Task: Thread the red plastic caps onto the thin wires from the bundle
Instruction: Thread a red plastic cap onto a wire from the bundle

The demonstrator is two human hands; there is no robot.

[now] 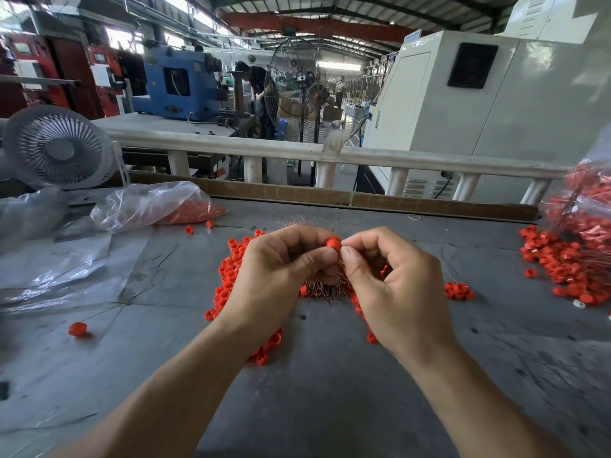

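So my left hand (pixel 277 269) and right hand (pixel 390 279) both pinch one cap (pixel 334 243), raised above the bundle (pixel 322 287), keeping its hole steady for a wire.

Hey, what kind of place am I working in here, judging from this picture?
Most likely a factory floor. A blue industrial machine and a big white machine cabinet stand behind the workbench under a steel-truss roof. Loose red plastic caps lie heaped on the bench, and both hands pinch one cap.
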